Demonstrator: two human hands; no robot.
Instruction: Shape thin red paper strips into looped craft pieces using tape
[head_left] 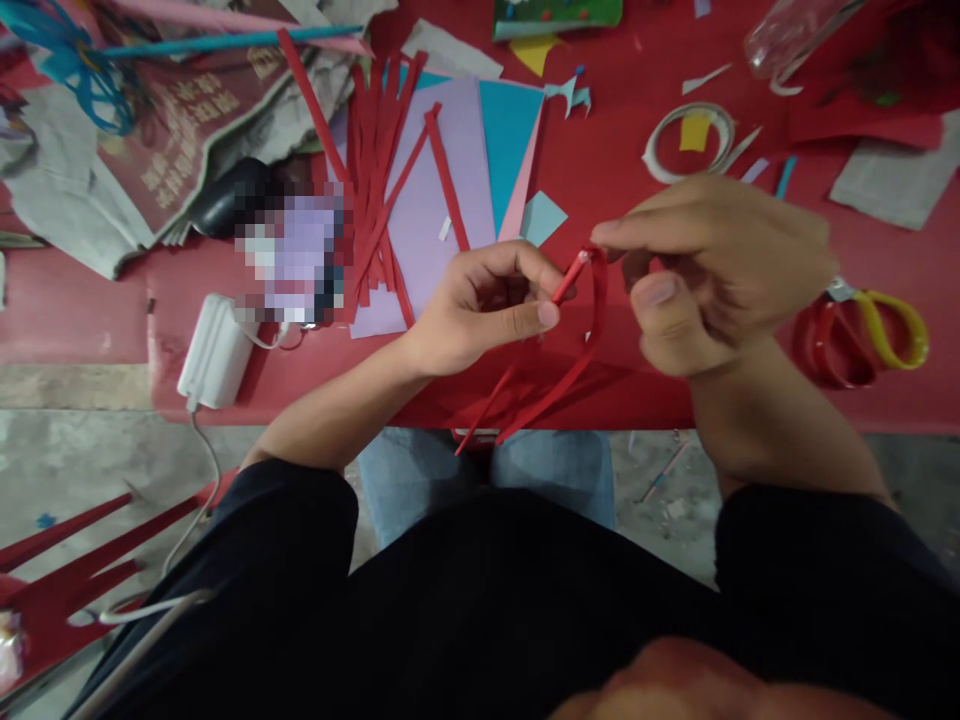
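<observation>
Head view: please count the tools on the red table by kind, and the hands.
Scissors: 1
Tape rolls: 1
White chargers: 1
Hands, both on a red paper strip: 2 (left, right)
Total: 5

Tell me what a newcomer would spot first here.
Dead centre, the left hand and right hand pinch thin red paper strips that loop down over the red table edge. Behind the left hand, more cut red strips fan across purple paper. At far right lie scissors with red and yellow handles.
</observation>
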